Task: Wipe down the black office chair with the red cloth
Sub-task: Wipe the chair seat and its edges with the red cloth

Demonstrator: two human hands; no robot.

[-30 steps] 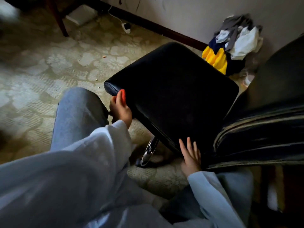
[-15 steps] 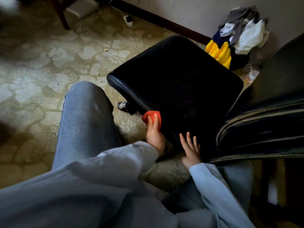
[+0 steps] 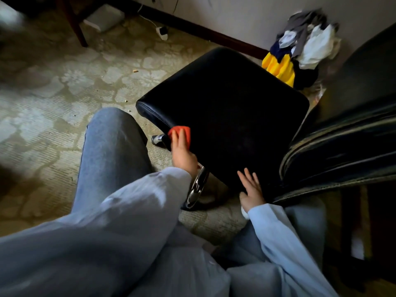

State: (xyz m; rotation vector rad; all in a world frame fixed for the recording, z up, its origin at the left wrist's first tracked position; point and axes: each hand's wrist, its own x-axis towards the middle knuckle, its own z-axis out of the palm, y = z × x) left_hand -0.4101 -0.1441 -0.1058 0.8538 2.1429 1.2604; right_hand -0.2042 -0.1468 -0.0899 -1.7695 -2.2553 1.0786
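Domestic room, in everyday use.
Floral patterned carpet from 9 to 11 o'clock; dark skirting board at 12; heap of clothes against the wall at 1; black office chair centre.

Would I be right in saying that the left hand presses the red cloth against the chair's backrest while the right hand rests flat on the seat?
Not quite. The head view shows the left hand pressing the red cloth against the near edge of the seat, not against the backrest. The right hand does rest flat on the seat, as you say.
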